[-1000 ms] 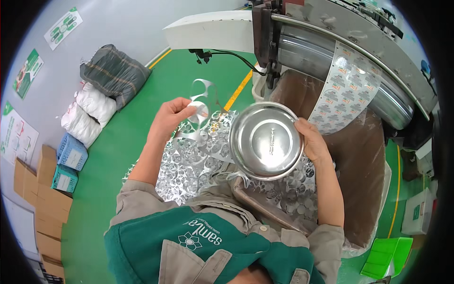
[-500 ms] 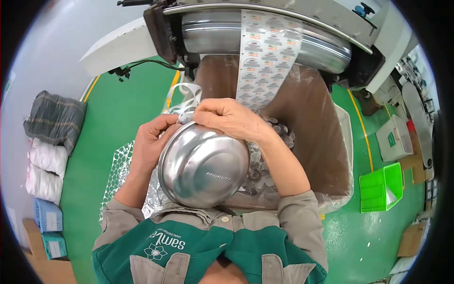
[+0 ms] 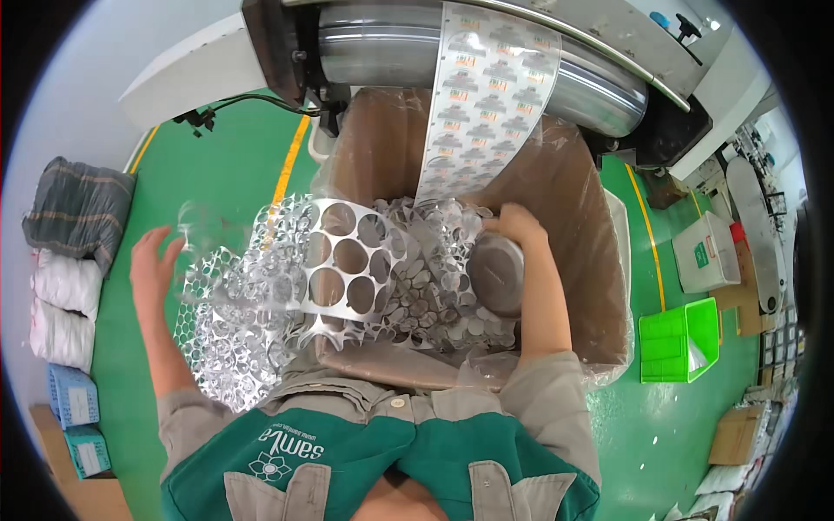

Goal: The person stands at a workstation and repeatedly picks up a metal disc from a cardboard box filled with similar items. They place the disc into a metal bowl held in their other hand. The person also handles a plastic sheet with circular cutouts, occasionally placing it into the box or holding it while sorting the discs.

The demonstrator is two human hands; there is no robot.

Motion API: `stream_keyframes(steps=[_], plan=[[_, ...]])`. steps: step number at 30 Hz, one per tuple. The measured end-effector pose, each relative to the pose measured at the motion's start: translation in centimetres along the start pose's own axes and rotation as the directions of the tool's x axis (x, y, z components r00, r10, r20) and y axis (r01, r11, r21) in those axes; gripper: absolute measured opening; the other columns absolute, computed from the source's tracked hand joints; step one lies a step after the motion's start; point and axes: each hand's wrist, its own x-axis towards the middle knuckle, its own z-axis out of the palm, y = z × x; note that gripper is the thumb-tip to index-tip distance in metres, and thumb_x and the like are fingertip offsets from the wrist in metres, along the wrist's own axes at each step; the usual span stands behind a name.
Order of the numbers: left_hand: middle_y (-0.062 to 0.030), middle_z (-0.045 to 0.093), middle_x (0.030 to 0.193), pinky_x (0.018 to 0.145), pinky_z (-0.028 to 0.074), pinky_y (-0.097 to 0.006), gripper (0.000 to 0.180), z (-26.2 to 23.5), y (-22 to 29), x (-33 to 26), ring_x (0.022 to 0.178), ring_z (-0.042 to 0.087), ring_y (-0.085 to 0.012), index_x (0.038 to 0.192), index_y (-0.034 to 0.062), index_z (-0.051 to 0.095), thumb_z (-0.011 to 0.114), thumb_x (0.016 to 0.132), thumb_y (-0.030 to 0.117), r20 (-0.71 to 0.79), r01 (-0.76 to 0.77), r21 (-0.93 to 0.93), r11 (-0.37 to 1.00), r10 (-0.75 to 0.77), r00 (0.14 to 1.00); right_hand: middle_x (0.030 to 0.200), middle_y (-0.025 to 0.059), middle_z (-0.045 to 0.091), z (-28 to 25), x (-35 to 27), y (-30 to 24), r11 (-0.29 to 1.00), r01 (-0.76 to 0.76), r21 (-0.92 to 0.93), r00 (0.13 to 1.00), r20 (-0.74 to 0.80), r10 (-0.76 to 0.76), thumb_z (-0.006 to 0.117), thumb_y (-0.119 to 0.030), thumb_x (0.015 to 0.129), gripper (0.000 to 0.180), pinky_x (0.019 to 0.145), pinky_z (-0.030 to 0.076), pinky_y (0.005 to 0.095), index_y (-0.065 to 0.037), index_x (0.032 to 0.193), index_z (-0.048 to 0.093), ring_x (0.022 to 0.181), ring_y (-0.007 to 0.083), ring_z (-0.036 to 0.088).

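My right hand (image 3: 519, 226) is inside the large brown bin (image 3: 565, 200), gripping the rim of a round metal bowl (image 3: 497, 278). The bowl rests tilted, low among many small round silver discs (image 3: 421, 300). Out to the left, my left hand (image 3: 155, 260) is raised with its fingers apart. Beside it is a motion-blurred piece of punched foil (image 3: 204, 227), with a gap to the fingers. A large tangle of silver foil scrap with round holes (image 3: 252, 304) hangs over the bin's left side. One stiffer punched sheet (image 3: 347, 256) curls over the discs.
A printed foil web (image 3: 486, 95) runs from a metal roller (image 3: 378, 52) down into the bin. Clear plastic lines the bin. To the right are a green crate (image 3: 679, 340) and a white box (image 3: 708, 252). Dark and white bundles (image 3: 78, 213) lie far left on the green floor.
The bowl has gone from in front of my chest down into the bin with my right hand. My left hand has left the bowl's rim and swung far left, and foil moves there.
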Motion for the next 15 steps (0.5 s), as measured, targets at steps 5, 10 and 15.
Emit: stream_keyframes(steps=[5,10,15], plan=[[-0.0112,0.056,0.116,0.093,0.037,-0.034,0.034,0.5,1.2,-1.0,0.11,0.049,-0.026,0.111,0.0036,0.058,0.06,0.083,0.023,0.097,0.131,-0.309,0.942,-0.106,0.99,0.101,0.0146,0.062,-1.2,0.6,4.2,0.599,0.126,0.791,0.926,0.123,-0.357,0.074,-0.03,0.068,0.053,0.078,0.048,0.0346,0.002,0.106,0.057,0.098,0.0221,0.059],[-0.0108,0.056,0.118,0.097,0.034,-0.037,0.032,0.8,8.1,0.9,0.117,0.046,-0.0254,0.109,0.004,0.059,0.06,0.082,0.021,0.219,0.146,-0.652,0.744,0.0,0.976,0.12,0.0144,0.051,1.0,1.8,5.0,-0.638,0.131,0.759,0.941,-0.298,-0.161,0.069,-0.043,0.07,0.07,0.094,0.042,0.0442,-0.002,0.122,0.045,0.112,0.0292,0.049],[-0.012,0.056,0.117,0.099,0.03,-0.045,0.047,1.3,18.1,3.5,0.121,0.04,-0.0339,0.111,0.005,0.058,0.066,0.075,0.034,0.054,-0.314,-0.761,0.568,0.537,0.842,0.121,0.005,0.052,17.6,6.7,10.7,-0.28,-0.129,0.951,0.923,0.218,0.317,0.065,-0.021,0.082,0.053,0.091,0.042,0.0372,-0.004,0.127,0.043,0.11,0.0203,0.049]])
